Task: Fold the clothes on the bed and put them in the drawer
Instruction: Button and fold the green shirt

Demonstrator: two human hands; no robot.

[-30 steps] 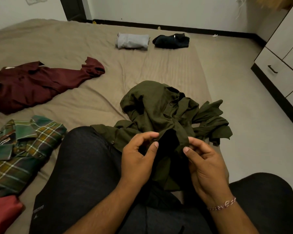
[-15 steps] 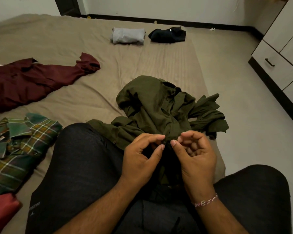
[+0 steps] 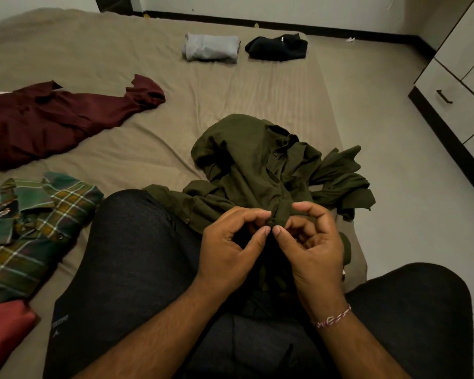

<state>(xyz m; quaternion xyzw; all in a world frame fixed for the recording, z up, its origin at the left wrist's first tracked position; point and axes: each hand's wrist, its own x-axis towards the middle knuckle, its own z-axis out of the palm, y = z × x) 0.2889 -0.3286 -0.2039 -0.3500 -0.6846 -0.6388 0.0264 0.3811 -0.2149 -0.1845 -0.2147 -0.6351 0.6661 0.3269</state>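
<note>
A crumpled olive green shirt (image 3: 252,162) lies on the bed (image 3: 230,94) in front of my crossed legs, its near edge drawn onto my lap. My left hand (image 3: 230,247) and my right hand (image 3: 312,242) meet at the shirt's button edge, and each pinches the fabric between thumb and fingertips. The drawer (image 3: 446,102) with a dark handle is shut in the white cabinet at the right.
A maroon shirt (image 3: 52,119) lies spread at the left. A green plaid shirt (image 3: 30,228) sits near my left knee, with a red garment (image 3: 3,329) below it. Folded grey (image 3: 211,47) and black (image 3: 277,47) clothes lie at the bed's far edge. Bare floor (image 3: 411,187) runs along the right.
My hands have come together from a spread hold on the shirt's opening and now pinch one spot on its button edge. The view has tilted slightly.
</note>
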